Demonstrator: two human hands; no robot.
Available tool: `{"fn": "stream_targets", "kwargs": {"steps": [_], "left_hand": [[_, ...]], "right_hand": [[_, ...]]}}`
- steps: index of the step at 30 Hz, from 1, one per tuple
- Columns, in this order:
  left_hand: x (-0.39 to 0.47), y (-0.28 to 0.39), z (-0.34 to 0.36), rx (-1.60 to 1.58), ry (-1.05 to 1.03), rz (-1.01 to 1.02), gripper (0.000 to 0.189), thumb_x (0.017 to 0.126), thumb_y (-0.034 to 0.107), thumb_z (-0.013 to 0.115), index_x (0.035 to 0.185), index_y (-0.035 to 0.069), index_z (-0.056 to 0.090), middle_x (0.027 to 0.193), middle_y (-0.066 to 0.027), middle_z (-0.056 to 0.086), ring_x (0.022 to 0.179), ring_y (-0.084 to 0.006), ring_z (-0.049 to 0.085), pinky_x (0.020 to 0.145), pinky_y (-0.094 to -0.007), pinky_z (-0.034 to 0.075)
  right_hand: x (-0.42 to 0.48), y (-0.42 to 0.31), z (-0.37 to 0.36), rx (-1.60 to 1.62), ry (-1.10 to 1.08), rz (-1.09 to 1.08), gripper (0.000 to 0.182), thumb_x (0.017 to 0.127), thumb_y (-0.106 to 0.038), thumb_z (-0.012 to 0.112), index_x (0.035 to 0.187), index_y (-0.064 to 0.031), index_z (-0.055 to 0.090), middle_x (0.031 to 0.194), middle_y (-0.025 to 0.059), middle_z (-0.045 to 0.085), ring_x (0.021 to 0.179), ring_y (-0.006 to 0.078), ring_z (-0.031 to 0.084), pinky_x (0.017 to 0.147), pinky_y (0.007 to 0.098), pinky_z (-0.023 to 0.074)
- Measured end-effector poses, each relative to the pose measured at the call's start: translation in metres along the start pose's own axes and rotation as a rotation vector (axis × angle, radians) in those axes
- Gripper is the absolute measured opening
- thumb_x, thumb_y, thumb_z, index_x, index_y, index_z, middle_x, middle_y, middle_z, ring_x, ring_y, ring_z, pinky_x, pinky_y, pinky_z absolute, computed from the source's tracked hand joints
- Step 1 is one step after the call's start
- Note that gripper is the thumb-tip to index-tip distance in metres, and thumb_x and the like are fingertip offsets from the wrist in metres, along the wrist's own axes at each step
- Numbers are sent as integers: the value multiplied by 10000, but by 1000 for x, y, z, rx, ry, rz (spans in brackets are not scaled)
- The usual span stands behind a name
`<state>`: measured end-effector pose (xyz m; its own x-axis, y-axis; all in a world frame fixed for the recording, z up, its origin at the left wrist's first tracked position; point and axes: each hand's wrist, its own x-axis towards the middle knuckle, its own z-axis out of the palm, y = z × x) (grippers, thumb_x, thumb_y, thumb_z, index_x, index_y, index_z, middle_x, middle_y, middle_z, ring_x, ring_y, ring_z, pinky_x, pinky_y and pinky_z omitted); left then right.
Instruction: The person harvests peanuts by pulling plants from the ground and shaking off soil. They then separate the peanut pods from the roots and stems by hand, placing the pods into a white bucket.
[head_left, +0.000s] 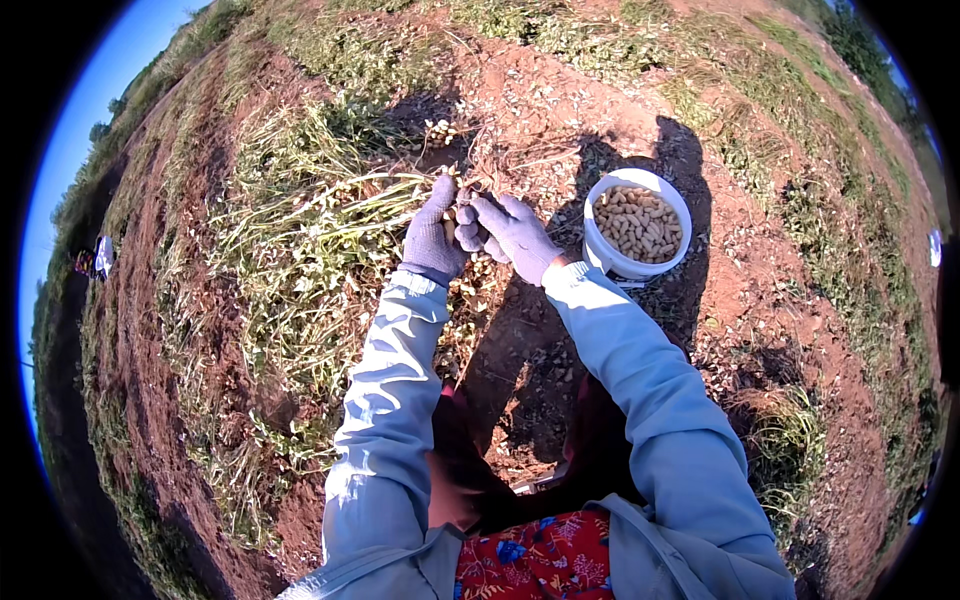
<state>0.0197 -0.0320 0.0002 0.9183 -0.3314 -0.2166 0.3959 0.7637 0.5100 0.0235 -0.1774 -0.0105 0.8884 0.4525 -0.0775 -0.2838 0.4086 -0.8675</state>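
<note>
My left hand, in a grey-purple knit glove, is closed around the root end of an uprooted peanut plant. The plant's pale green stems stretch off to the left from it. Right beside it is my right hand in a matching glove, its curled fingers against the pods and roots; whether it grips a pod is hidden. A cluster of peanut pods lies on the soil beyond my hands. To the right stands a white plastic bucket, holding many loose unshelled peanuts.
Pulled peanut plants are heaped on the left, with more pods under my wrists. Reddish soil strewn with dry leaf bits surrounds the bucket. Rows of vegetation run along the right. A white object is at the far left.
</note>
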Motion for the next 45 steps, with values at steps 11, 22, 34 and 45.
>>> {"fn": "stream_targets", "kwargs": {"steps": [11,22,34,45], "left_hand": [[11,-5,-17,528,722,439,275,841,250,699,634,97,603,494,26,470,341,-78,354,317,-233,243],[-4,25,-24,371,314,326,396,952,397,476,983,15,577,879,-172,661,749,-278,663,639,-383,554],[9,-6,-24,491,304,175,319,939,322,544,1148,84,576,952,38,572,913,-91,544,743,-242,466],[4,13,-38,85,151,138,301,941,331,540,1113,85,540,976,-54,604,831,-170,577,665,-323,495]], "right_hand": [[-12,7,11,-796,-95,-90,364,776,-369,641,769,-5,634,615,148,586,566,216,579,565,365,447],[-36,-80,-152,-1696,691,-383,332,851,-355,576,987,-55,616,836,180,654,840,342,636,753,421,483],[-13,17,0,-289,38,109,411,926,-316,582,1247,-79,487,1067,20,570,883,99,609,655,247,521],[37,52,-5,-18,-34,127,151,833,-75,670,898,27,579,710,62,600,564,95,565,457,242,422]]}}
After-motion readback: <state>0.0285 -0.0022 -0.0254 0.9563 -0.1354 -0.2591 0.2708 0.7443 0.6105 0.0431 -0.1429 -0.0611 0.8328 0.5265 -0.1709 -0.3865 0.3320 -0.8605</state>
